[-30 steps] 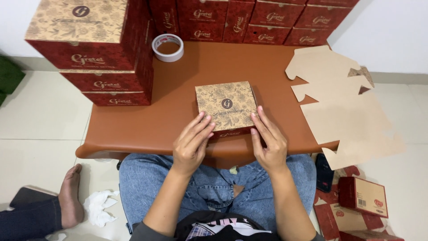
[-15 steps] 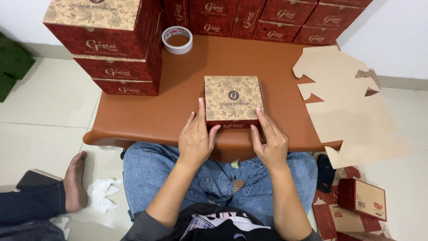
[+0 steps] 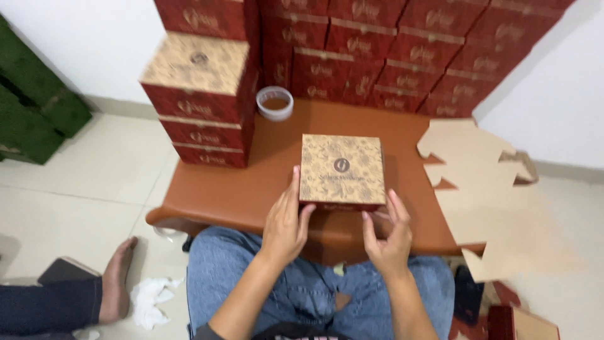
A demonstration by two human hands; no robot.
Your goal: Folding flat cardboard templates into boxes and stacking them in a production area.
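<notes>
Between the two hands, at the near edge of the brown table, sits the box, square with a tan patterned lid and red sides. It lies just ahead of both hands, its near face toward the person; being about square, it has no clear long axis.

Left hand rests open against the box's near-left corner, fingers stretched along the left side and thumb toward the front face. Right hand is loosely curled at the near-right corner, fingertips at or just short of the lower front edge; whether they touch cannot be told. Neither hand clasps the box. Left looks a shade nearer.

Beyond the left hand, a stack of like boxes stands near the table's left side, and a tape roll lies farther ahead. A wall of red boxes closes the far side. Off the right hand, flat cardboard blanks overhang the table's right edge. Bare tabletop lies on both sides of the box and ahead of it. Left of the person's knees, another person's foot rests on the tiled floor beside crumpled paper.
</notes>
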